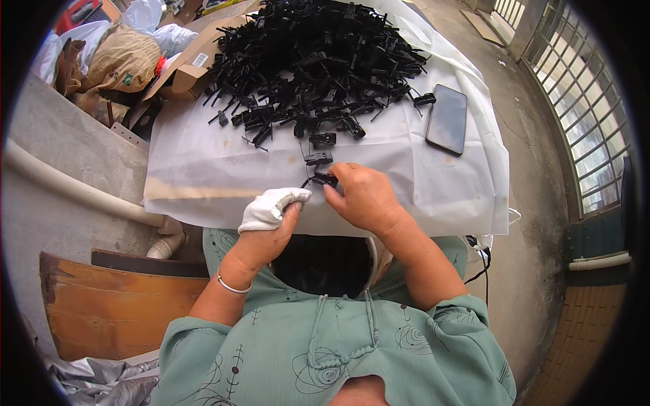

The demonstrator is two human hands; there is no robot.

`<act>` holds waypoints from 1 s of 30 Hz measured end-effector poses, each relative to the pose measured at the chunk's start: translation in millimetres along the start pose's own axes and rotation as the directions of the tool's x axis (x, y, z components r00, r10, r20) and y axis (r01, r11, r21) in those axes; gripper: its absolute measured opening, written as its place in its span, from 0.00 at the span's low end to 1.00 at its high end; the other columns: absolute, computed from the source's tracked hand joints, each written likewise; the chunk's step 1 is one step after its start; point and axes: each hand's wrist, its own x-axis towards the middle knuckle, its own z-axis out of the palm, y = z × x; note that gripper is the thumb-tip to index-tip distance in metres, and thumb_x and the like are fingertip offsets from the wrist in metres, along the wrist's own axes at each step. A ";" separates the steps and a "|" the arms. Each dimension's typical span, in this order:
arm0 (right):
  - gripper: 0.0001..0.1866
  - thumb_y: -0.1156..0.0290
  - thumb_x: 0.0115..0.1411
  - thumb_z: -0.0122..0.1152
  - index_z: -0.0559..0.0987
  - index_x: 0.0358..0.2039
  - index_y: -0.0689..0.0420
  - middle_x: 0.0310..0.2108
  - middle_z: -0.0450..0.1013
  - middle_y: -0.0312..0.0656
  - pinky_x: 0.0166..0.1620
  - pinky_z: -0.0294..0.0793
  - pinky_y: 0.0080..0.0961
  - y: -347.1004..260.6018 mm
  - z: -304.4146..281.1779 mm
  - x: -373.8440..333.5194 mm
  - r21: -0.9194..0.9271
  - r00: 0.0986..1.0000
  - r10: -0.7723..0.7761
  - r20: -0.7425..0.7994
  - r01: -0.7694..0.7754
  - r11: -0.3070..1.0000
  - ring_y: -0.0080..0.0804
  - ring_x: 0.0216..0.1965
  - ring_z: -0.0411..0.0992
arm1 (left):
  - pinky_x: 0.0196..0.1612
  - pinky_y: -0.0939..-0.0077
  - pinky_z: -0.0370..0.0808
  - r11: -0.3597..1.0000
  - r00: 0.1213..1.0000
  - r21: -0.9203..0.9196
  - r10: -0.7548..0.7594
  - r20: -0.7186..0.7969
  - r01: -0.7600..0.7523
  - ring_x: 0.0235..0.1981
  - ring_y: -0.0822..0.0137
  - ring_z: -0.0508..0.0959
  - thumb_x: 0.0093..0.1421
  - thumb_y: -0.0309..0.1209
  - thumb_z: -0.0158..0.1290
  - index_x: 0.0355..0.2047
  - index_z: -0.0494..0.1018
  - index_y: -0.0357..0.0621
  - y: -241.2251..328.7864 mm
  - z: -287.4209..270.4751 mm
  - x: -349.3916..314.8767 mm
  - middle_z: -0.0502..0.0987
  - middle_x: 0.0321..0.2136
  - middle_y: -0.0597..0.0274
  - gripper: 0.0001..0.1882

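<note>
My right hand (362, 196) pinches a small black plastic part (325, 179) between thumb and fingers, just above the table's near edge. A thin dark stem points from this part toward my left hand (272, 211). White glove cloth covers the fingers of that hand, with the thumb bare. Its fingers are curled closed; whether they grip the stem's end is hidden. Straight ahead lie two similar black parts (319, 158), one beyond the other. Behind them rises a big heap of black plastic parts (318, 68), many with thin stems.
White sheeting (203, 169) covers the table. A dark phone (447, 120) lies on the right. Cardboard (193, 71) and stuffed bags (128, 57) stand at the far left. Between my knees is a dark, round-rimmed container (325, 264). A pale pipe (88, 193) runs along the left wall.
</note>
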 end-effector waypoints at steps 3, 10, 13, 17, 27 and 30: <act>0.12 0.66 0.50 0.59 0.72 0.31 0.61 0.22 0.71 0.46 0.28 0.71 0.35 6.3 -14.7 -6.0 0.158 0.999 0.034 0.040 -0.040 0.987 0.42 0.24 0.71 | 0.29 0.84 0.72 0.992 0.984 -0.115 0.032 -0.178 -0.053 0.29 0.77 0.73 0.60 0.20 0.47 0.43 0.73 0.37 5.6 -1.0 8.1 0.75 0.40 0.61 0.11; 0.11 0.68 0.50 0.56 0.72 0.30 0.63 0.18 0.68 0.44 0.26 0.66 0.30 6.8 -35.5 -5.0 0.363 0.967 0.081 0.241 -0.167 0.917 0.37 0.20 0.66 | 0.44 0.80 0.71 0.885 0.961 -0.442 -0.018 0.275 0.143 0.39 0.75 0.72 0.60 0.22 0.46 0.47 0.70 0.34 -5.7 -0.3 55.3 0.75 0.40 0.62 0.15; 0.10 0.68 0.51 0.55 0.73 0.29 0.63 0.17 0.65 0.39 0.25 0.64 0.26 9.5 -43.4 -6.7 0.552 0.927 0.057 0.370 -0.268 0.790 0.27 0.19 0.62 | 0.43 0.80 0.71 0.945 0.939 -0.265 -0.099 0.330 0.193 0.37 0.75 0.73 0.58 0.22 0.48 0.46 0.72 0.37 -9.1 -0.5 64.1 0.76 0.37 0.62 0.14; 0.10 0.68 0.53 0.54 0.73 0.29 0.63 0.15 0.62 0.34 0.23 0.61 0.22 11.9 -42.0 -9.7 0.728 0.925 0.023 0.379 -0.313 0.610 0.20 0.19 0.58 | 0.38 0.81 0.71 0.997 0.996 0.021 0.068 0.059 -0.069 0.31 0.73 0.72 0.55 0.22 0.51 0.44 0.72 0.38 -10.5 10.5 67.2 0.76 0.34 0.62 0.14; 0.12 0.67 0.53 0.61 0.74 0.34 0.61 0.16 0.63 0.35 0.22 0.59 0.22 -3.0 -19.0 -11.3 0.718 0.989 0.044 0.143 -0.134 0.683 0.20 0.19 0.58 | 0.22 0.86 0.70 0.843 0.938 -0.505 0.002 0.345 0.184 0.28 0.80 0.71 0.61 0.32 0.51 0.43 0.67 0.37 17.6 -10.8 30.2 0.75 0.32 0.64 0.14; 0.16 0.70 0.49 0.65 0.73 0.37 0.59 0.20 0.65 0.35 0.23 0.61 0.20 -16.4 -30.4 -11.3 0.648 0.998 -0.002 0.071 -0.045 0.760 0.20 0.20 0.59 | 0.23 0.87 0.69 0.692 0.969 -0.681 -0.131 0.207 0.239 0.28 0.80 0.70 0.61 0.29 0.49 0.44 0.67 0.37 10.3 1.9 21.1 0.75 0.31 0.65 0.13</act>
